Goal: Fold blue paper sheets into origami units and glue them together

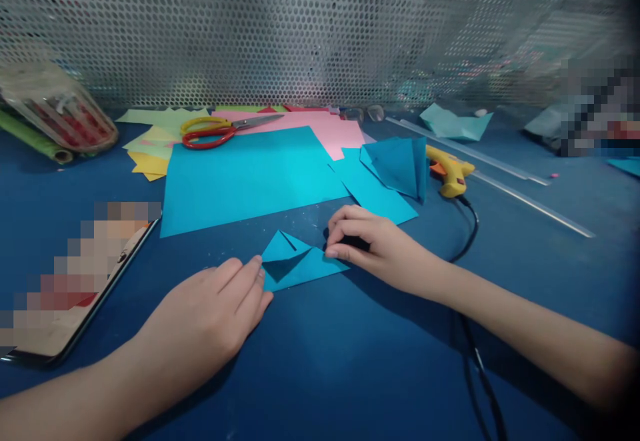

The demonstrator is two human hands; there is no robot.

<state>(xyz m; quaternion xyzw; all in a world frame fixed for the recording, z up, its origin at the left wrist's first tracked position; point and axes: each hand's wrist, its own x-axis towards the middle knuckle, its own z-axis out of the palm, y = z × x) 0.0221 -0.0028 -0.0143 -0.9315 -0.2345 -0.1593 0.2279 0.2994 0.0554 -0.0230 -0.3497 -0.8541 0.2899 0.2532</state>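
A small folded piece of blue paper (305, 268) lies on the dark blue tabletop between my hands, one flap raised toward its upper left. My left hand (220, 304) is closed over the paper's left corner, its fingertips pressed together there. At the right end, my right hand (370, 244) is pinched, thumb and fingertips on the paper's upper right edge. Just beyond them is a large flat blue sheet (250, 174), with a narrower blue strip (377, 194) and a standing folded blue paper (395, 168) at its right.
Scissors (210, 134) lie on pink, green and yellow papers (150, 161) at the back. A yellow glue gun (453, 174) trails its cord (470, 228) along the right. A tablet (80, 294) rests at left, near a clear jar (65, 108). Perforated metal (300, 34) bounds the back.
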